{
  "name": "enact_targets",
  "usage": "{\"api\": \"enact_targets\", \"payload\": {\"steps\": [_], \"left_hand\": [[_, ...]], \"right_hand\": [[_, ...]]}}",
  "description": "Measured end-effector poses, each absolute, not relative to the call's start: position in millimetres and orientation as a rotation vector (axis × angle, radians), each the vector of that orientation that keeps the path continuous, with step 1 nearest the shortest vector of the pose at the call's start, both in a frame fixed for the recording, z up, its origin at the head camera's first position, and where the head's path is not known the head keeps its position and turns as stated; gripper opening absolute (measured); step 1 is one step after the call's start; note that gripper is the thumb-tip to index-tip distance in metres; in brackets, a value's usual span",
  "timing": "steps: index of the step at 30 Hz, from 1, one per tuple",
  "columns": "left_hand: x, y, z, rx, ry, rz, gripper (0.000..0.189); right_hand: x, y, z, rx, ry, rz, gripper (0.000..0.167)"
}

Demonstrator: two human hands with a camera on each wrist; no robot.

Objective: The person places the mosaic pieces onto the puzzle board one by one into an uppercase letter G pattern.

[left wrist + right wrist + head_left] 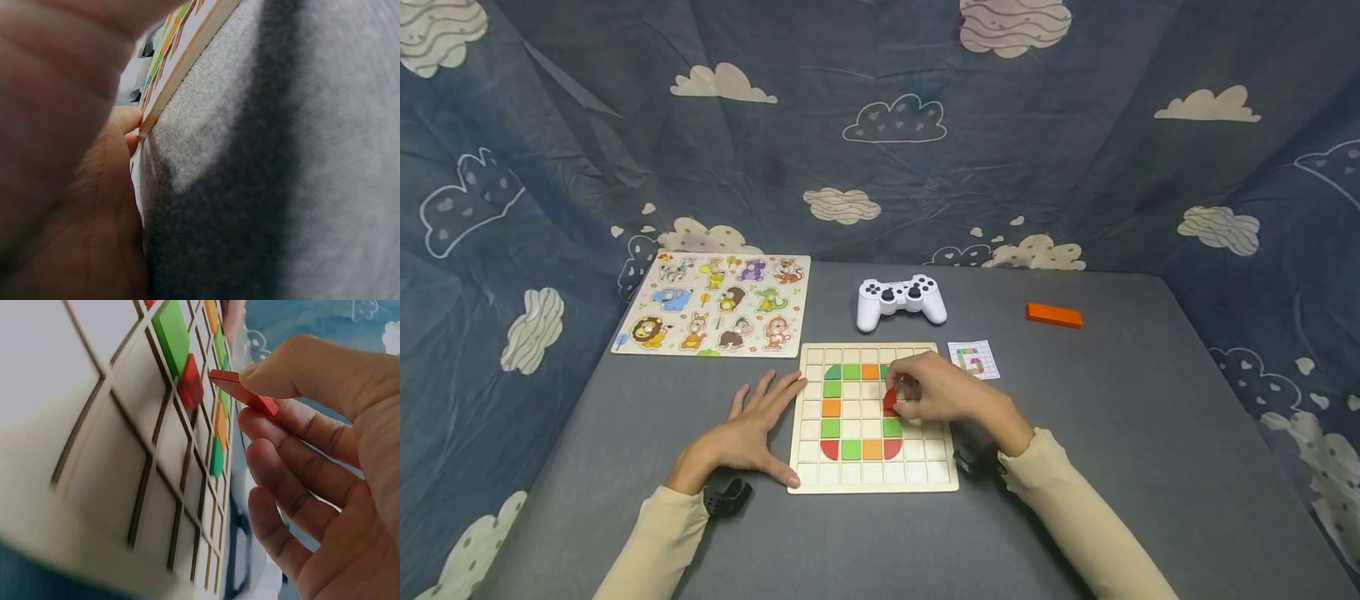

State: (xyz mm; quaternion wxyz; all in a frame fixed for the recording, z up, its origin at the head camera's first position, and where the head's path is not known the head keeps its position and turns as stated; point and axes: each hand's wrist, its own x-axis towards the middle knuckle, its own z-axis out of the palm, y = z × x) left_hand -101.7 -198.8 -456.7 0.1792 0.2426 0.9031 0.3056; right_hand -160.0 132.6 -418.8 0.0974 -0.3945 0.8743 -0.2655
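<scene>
A wooden grid board lies on the table with green, orange and red tiles set in a ring of its cells. My right hand pinches a red tile between thumb and fingers. That tile is tilted over the ring's right side; the other fingers are loosely bent. Just below it, another red piece sits on the board beside a green tile. My left hand is spread along the board's left edge, fingertips and thumb at the rim. In the left wrist view the palm hides much of the board.
Right of the board's top corner lies a small pattern card. Behind the board is a white game controller. An animal puzzle board lies at the back left, an orange block at the back right. Cloud-patterned cloth hangs behind the table.
</scene>
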Motion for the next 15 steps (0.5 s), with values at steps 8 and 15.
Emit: {"api": "enact_targets", "payload": {"steps": [8, 15], "left_hand": [[-102.2, -197.8, -456.7, 0.698, 2.552, 0.86, 0.141], [-101.5, -198.4, -457.0, 0.695, 2.551, 0.871, 0.141]], "right_hand": [[-162.4, 113.1, -423.2, -1.208, 2.561, -0.731, 0.019], [-162.6, 108.1, -426.4, -1.194, 2.578, -0.68, 0.02]]}}
